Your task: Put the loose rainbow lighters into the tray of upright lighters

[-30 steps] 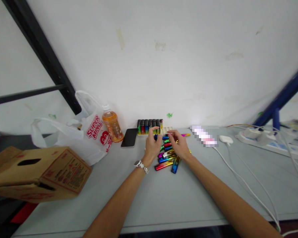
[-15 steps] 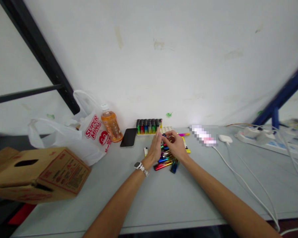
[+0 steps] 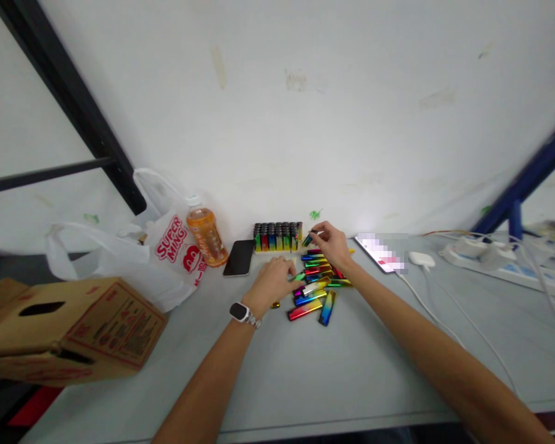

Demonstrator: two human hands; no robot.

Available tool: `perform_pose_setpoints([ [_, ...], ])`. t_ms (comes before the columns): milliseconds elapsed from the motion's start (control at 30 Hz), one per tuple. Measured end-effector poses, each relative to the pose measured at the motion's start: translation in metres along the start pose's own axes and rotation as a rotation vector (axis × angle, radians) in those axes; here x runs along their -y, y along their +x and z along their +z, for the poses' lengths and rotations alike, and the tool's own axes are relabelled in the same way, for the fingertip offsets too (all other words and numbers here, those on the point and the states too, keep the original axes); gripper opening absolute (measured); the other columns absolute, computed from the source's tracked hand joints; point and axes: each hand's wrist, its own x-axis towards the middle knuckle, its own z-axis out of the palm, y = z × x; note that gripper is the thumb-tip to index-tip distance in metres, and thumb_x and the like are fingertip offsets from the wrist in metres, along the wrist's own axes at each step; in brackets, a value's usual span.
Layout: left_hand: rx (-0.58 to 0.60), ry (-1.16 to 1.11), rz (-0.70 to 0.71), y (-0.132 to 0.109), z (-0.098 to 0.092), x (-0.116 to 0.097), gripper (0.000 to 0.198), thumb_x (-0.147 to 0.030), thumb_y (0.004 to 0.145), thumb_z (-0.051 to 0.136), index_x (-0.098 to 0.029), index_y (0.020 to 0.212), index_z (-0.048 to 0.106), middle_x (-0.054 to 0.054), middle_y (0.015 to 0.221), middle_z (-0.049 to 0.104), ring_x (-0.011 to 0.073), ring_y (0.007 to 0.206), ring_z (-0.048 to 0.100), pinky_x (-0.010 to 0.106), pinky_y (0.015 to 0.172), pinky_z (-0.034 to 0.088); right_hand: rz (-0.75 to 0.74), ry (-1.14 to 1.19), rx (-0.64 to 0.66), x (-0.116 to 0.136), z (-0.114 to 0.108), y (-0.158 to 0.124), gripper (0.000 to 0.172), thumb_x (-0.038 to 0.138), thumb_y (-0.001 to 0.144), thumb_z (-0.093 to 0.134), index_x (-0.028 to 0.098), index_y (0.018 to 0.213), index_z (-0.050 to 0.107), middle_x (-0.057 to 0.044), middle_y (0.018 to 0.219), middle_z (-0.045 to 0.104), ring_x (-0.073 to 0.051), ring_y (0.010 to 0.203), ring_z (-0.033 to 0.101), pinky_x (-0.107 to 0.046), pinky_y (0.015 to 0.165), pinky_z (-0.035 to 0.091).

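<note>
A pile of several shiny multicoloured lighters (image 3: 315, 287) lies on the grey table (image 3: 314, 364). Behind the pile stands a tray of upright lighters (image 3: 277, 237) against the wall. My right hand (image 3: 332, 245) is raised beside the tray's right end and pinches one lighter (image 3: 309, 238) between its fingertips. My left hand (image 3: 272, 282), a watch on its wrist, rests knuckles up on the table at the pile's left edge, its fingers curled over a lighter there.
A black phone (image 3: 239, 257), an orange drink bottle (image 3: 206, 236) and a white plastic bag (image 3: 139, 256) lie left of the tray. A cardboard box (image 3: 69, 327) sits at far left. A lit phone (image 3: 380, 253), white cables and a power strip (image 3: 504, 262) lie right.
My right hand has lifted a lighter from the pile up to the tray's right end. My left hand has dropped from the tray down to the table at the pile's left edge.
</note>
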Motion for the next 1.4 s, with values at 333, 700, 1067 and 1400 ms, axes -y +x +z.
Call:
perform_pose_setpoints([
  [333,0.081,0.055,-0.053,-0.002,0.006,0.0,0.018,-0.032,0.087,0.065,-0.017,0.097,0.063,0.01,0.096,0.071,0.0277,0.095,0.065,0.035,0.083,0.044,-0.15,-0.207,0.129,-0.013,0.022,0.045,0.008,0.021,0.082,0.062,0.019,0.087,0.067,-0.002,0.076,0.071,-0.015,0.063,0.062,-0.028,0.066,0.047],
  [700,-0.149,-0.322,-0.07,0.004,0.009,-0.002,0.008,-0.026,0.096,0.048,-0.02,0.1,0.044,0.006,0.089,0.066,0.0208,0.08,0.064,0.031,0.072,0.045,-0.181,-0.278,0.161,-0.023,0.029,0.053,0.01,0.02,0.085,0.062,0.017,0.089,0.071,-0.005,0.09,0.064,-0.016,0.071,0.062,-0.032,0.075,0.051],
  [1067,-0.12,-1.204,-0.189,0.015,0.017,-0.012,0.044,-0.058,0.083,0.052,-0.016,0.078,0.058,-0.007,0.056,0.039,0.0076,0.047,0.031,0.021,0.046,0.023,-0.229,-0.405,0.088,-0.012,0.022,0.028,0.033,0.034,0.093,0.056,0.021,0.122,0.067,-0.009,0.105,0.046,-0.025,0.102,0.056,-0.04,0.098,0.047],
  [1400,-0.412,-1.211,-0.392,0.014,0.017,-0.041,0.049,-0.048,0.089,0.042,-0.018,0.051,0.045,-0.003,0.047,0.038,0.0072,0.043,0.029,0.023,0.045,0.022,-0.165,-0.115,-0.054,0.024,-0.004,-0.046,0.024,0.036,0.097,0.048,0.019,0.1,0.065,-0.004,0.089,0.058,-0.016,0.07,0.054,-0.03,0.069,0.046],
])
